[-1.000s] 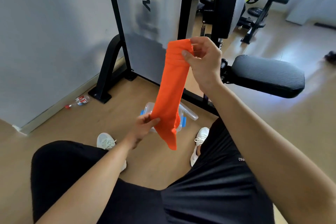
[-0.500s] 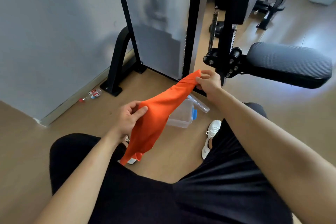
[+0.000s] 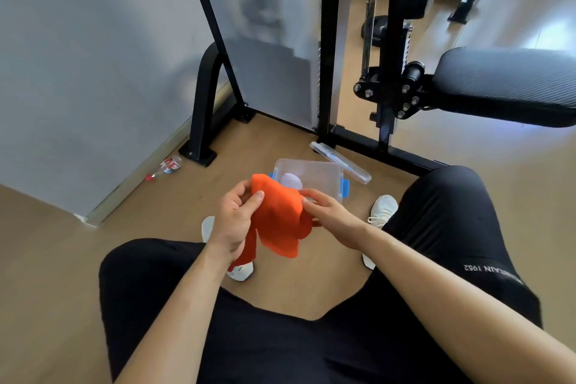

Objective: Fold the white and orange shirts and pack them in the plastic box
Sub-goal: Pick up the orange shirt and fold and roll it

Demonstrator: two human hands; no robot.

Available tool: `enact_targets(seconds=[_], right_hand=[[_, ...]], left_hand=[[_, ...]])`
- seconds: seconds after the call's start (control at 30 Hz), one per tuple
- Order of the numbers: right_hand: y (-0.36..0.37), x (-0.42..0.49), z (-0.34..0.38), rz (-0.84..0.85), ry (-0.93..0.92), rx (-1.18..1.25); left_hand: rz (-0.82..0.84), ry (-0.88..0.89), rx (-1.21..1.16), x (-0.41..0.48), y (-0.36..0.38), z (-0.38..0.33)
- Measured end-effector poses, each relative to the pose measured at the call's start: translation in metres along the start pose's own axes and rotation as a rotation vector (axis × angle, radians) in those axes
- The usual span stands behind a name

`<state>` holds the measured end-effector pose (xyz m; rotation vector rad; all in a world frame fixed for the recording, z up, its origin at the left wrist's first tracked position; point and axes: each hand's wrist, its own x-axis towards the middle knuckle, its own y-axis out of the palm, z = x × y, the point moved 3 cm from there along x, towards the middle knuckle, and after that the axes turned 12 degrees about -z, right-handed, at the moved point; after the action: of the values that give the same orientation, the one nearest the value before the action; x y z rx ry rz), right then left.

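Observation:
I hold the orange shirt (image 3: 278, 221) bunched between both hands, low over the floor in front of my knees. My left hand (image 3: 234, 221) grips its left side, thumb on top. My right hand (image 3: 330, 218) pinches its right edge. One end of the shirt hangs down past my left wrist. Just behind the shirt stands the clear plastic box (image 3: 314, 174) with blue clips, open on the floor. A white bundle, the white shirt (image 3: 291, 180), lies inside it, partly hidden by the orange cloth.
The box's clear lid (image 3: 341, 162) leans against the black gym machine frame (image 3: 386, 150) behind it. A padded seat (image 3: 508, 84) juts out at the right. A small bottle (image 3: 165, 167) lies by the wall at the left. My white shoes flank the box.
My hands have come down and together, folding the stretched orange shirt into a shorter bundle, now just in front of the open box. The view has tilted further down.

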<state>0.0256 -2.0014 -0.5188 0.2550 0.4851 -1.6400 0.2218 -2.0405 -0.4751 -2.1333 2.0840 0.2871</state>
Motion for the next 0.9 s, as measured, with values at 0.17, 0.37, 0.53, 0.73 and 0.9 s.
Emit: enact_targets(seconds=[0.17, 0.37, 0.53, 0.73, 0.9], right_hand=[[0.0, -0.007, 0.015, -0.064, -0.115, 0.161], [-0.013, -0.003, 0.021, -0.066, -0.296, 0.054], [-0.019, 0.0, 0.019, -0.149, -0.36, -0.237], [-0.018, 0.002, 0.013, -0.071, -0.35, -0.5], [-0.021, 0.0, 0.019, -0.133, -0.447, -0.578]], left_hand=[[0.018, -0.057, -0.023, -0.007, 0.004, -0.001], [0.165, -0.127, 0.181, -0.006, 0.005, 0.01], [0.043, -0.112, 0.301, 0.001, 0.0, 0.02], [-0.059, -0.145, 0.249, -0.005, 0.005, 0.02], [0.091, -0.109, 0.333, -0.007, 0.009, 0.019]])
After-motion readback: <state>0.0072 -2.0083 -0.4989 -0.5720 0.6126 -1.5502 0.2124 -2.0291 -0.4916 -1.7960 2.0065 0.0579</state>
